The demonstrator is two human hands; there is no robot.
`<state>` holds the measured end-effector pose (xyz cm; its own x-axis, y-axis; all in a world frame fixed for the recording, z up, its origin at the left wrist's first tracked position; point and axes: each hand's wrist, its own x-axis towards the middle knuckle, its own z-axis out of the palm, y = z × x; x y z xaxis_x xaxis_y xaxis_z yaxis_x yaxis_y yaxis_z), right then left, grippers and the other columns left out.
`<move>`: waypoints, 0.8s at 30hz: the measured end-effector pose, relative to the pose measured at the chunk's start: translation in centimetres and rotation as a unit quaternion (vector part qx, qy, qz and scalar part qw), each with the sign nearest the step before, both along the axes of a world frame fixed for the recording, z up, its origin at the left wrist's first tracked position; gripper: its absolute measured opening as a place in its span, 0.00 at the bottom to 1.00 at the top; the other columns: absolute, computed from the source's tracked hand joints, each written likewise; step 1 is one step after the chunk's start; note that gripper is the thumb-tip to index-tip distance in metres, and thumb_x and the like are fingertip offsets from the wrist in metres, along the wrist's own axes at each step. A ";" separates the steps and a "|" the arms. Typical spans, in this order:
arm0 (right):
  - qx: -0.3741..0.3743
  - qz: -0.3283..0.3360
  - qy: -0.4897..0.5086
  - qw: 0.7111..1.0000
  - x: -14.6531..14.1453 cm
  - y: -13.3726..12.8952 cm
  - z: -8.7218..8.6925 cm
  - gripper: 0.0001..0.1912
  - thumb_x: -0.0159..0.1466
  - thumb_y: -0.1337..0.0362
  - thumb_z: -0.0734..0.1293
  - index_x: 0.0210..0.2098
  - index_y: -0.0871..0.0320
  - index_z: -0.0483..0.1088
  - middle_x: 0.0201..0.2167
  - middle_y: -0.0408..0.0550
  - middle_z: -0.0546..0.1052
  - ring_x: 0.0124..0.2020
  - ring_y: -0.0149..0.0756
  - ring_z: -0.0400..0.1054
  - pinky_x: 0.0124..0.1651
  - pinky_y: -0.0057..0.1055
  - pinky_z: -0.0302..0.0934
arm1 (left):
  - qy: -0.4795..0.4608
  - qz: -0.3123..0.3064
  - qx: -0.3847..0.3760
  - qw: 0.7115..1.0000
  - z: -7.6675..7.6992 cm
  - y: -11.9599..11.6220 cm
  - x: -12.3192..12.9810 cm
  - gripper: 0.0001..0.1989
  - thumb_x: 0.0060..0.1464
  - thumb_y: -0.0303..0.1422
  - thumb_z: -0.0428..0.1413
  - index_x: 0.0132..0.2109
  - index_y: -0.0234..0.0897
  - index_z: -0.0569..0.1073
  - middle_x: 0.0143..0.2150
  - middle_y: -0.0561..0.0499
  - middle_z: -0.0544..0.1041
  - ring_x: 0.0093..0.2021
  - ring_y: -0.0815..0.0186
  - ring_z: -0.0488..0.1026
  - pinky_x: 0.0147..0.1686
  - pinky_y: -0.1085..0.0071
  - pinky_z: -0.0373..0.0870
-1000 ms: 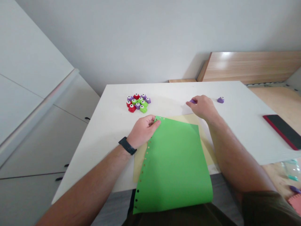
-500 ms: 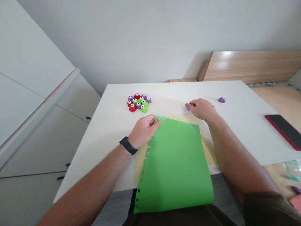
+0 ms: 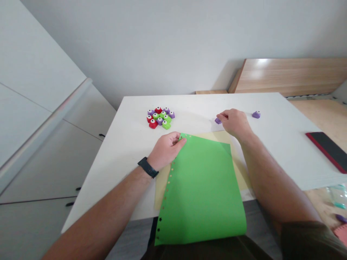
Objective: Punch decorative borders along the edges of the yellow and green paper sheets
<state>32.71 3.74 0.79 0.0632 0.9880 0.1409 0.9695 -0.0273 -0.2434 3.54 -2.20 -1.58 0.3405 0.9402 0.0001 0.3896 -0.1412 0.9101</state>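
My left hand [image 3: 168, 148] pinches the top left corner of a green sheet of paper [image 3: 203, 184] between thumb and fingers. Small holes, some star-shaped, run down the sheet's left edge and along part of its top. The lower end curls over the table's front edge. Beyond the sheet, my right hand [image 3: 235, 122] has its fingers closed on a small purple paper punch [image 3: 218, 121], partly hidden by the fingertips. A pale yellow sheet [image 3: 162, 187] lies under the green one.
Several red, green and purple punches with eye-like tops, such as a green punch [image 3: 166, 125], cluster at the back left. Another purple punch [image 3: 256, 114] stands at the back right. A dark, red-edged flat object [image 3: 328, 150] lies on the white table [image 3: 116, 144].
My right hand has lifted and shifted slightly away from me, and more of the purple punch shows at its fingertips. My left hand and the green sheet have stayed in place.
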 end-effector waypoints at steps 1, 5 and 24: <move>-0.002 0.010 0.003 1.000 -0.1 0.0 -0.1 0.18 0.68 0.54 0.62 0.41 0.56 0.82 0.40 0.56 0.83 0.40 0.48 0.74 0.43 0.40 0.62 | 0.003 0.002 0.002 1.000 0.1 0.0 0.0 0.16 0.61 0.44 0.56 0.32 0.39 0.66 0.25 0.57 0.67 0.24 0.70 0.62 0.24 0.72 0.54; -0.008 0.022 0.009 1.000 -0.4 -0.1 -0.2 0.17 0.67 0.55 0.63 0.41 0.56 0.82 0.39 0.56 0.82 0.40 0.47 0.74 0.44 0.40 0.62 | 0.008 0.006 0.004 1.000 0.2 0.0 0.1 0.16 0.61 0.44 0.56 0.31 0.39 0.65 0.24 0.57 0.65 0.23 0.70 0.61 0.24 0.72 0.53; -0.052 -0.039 0.170 0.983 -0.4 0.0 -0.1 0.23 0.67 0.46 0.61 0.32 0.56 0.77 0.32 0.52 0.80 0.32 0.39 0.69 0.35 0.34 0.57 | 0.023 -0.002 0.006 1.000 0.0 0.0 0.0 0.16 0.63 0.43 0.55 0.31 0.38 0.63 0.24 0.59 0.62 0.25 0.71 0.58 0.25 0.72 0.53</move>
<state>32.34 3.74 0.65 0.1654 0.9862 -0.0026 0.8270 -0.1401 -0.5444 3.52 -2.19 -1.60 0.3440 0.9390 -0.0044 0.4306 -0.1535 0.8894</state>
